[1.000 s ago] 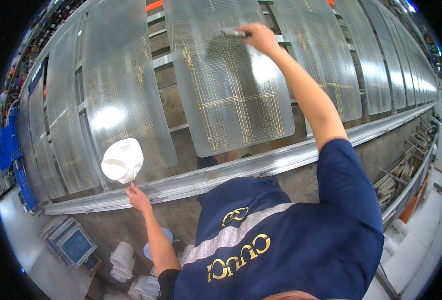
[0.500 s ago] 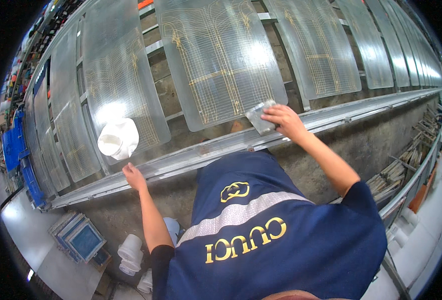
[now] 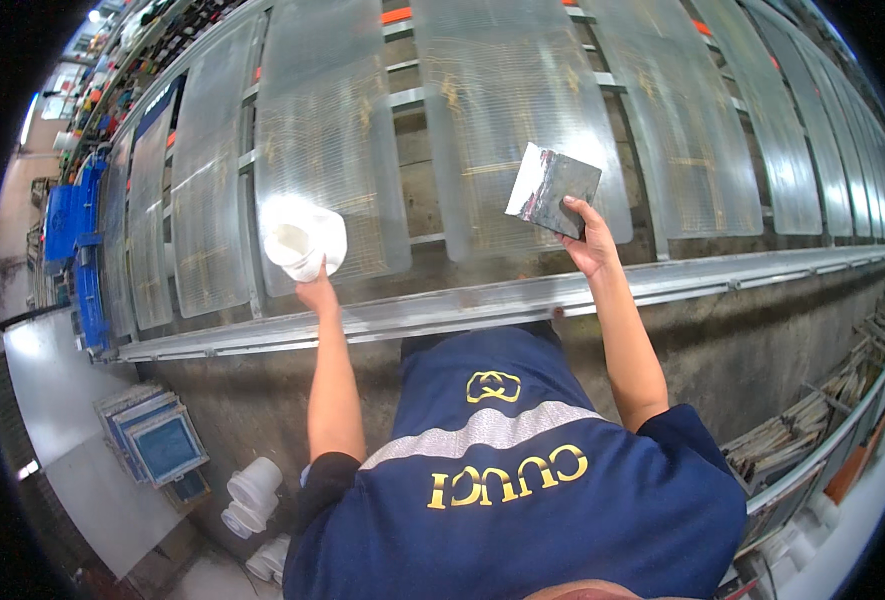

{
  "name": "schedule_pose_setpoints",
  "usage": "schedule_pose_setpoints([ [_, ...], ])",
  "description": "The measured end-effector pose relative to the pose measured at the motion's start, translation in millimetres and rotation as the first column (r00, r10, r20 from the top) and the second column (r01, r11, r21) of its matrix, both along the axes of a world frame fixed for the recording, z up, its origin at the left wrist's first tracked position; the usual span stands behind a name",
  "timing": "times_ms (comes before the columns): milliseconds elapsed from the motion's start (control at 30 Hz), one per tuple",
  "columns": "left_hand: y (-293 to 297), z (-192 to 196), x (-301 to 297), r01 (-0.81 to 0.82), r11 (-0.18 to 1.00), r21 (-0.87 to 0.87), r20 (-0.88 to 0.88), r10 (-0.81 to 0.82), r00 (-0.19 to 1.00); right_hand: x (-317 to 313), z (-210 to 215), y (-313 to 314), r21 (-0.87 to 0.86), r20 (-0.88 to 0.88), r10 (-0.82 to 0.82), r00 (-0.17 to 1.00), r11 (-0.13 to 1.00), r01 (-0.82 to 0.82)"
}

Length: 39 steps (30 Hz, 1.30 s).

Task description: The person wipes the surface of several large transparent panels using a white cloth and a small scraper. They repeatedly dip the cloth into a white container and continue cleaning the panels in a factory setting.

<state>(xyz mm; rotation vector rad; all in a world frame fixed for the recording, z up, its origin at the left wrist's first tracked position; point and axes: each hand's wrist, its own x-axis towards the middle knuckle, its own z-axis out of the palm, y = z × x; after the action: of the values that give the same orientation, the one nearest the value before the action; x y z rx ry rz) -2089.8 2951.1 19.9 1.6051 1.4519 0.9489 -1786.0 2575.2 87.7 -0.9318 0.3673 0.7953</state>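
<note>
Over a long, sloping workbench [image 3: 522, 300] lined with clear, ribbed plastic sheets, a person in a dark blue shirt reaches forward with both bare arms. Their left hand [image 3: 314, 292] is closed around a white cup [image 3: 304, 238], fingers wrapped about its lower part, and holds it tilted against the lower edge of one clear sheet [image 3: 322, 150]. Their right hand [image 3: 590, 240] pinches a flat, dark, square scraper card [image 3: 552, 188] by its lower corner, thumb and fingers shut on it, with the rest of the card standing up and resting over the bottom part of the neighbouring clear sheet [image 3: 507, 110]. The card shows a pale, shiny streak along its left edge. The two hands are well apart, each on its own sheet, and both lie just above the pale metal rail [image 3: 742, 275] that runs along the near edge of the bench. Down at the lower left, on the floor beside the bench, stand a stack of blue-framed screens [image 3: 157, 440] and a few white cups [image 3: 252, 495]; blue crates [image 3: 67, 215] sit farther off to the left.
</note>
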Motion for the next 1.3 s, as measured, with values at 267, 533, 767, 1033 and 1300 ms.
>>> schedule_pose_setpoints([
  [267, 115.0, 24.9, -90.2, -0.067, 0.997, 0.045, -0.004, 0.067, 0.998, -43.6, 12.4, 171.0, -0.170, 0.234, 0.244, 0.941, 0.963, -0.207],
  [533, 305.7, 24.3, -239.6, -0.033, 0.970, 0.242, -0.210, 0.085, 0.974, -69.6, 34.3, 378.7, -0.723, 0.671, 0.742, 0.014, 0.650, 0.235],
  [767, 351.8, -4.7, -272.6, -0.222, 0.965, 0.141, -0.010, 0.225, 0.974, -91.9, -65.4, 415.2, -0.674, 0.518, 0.835, -0.185, 0.531, 0.514],
  [1033, 356.6, -37.5, -312.3, -0.026, 0.992, 0.121, -0.170, 0.046, 0.984, -5.1, 11.0, 459.4, -0.967, 0.237, 0.964, 0.118, 0.222, 0.128],
  [1300, 320.8, -23.6, -314.4, 0.073, 0.995, 0.071, -0.317, -0.047, 0.947, -141.5, -69.2, 342.9, -0.789, 0.477, 0.807, -0.348, 0.568, 0.235],
])
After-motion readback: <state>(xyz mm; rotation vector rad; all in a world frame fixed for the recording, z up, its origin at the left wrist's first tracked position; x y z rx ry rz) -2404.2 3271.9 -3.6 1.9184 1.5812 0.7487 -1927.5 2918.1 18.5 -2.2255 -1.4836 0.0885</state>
